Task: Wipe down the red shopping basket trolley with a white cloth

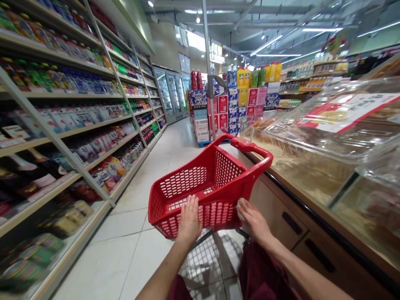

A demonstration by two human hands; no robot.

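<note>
A red plastic shopping cart [187, 183] with a perforated basket stands in front of me, turned so its near side wall faces me. Its basket holds nothing. My left hand [189, 218] rests over the near top rim, fingers reaching over the edge into the basket and gripping the wall. At the cart's handle end, my right hand [253, 218] presses a small white cloth [241, 208] against the outer side panel. Most of the cloth is hidden under the fingers. The cart's handle [250, 146] rises above my right hand, touched by neither hand.
Shelves of drinks [78, 96] line the left side of the tiled aisle [131, 237]. On the right runs a wooden counter [281, 208] with clear-lidded food packs [337, 121]. Ahead stand stacked drink cartons [221, 108] and glass-door fridges [173, 91].
</note>
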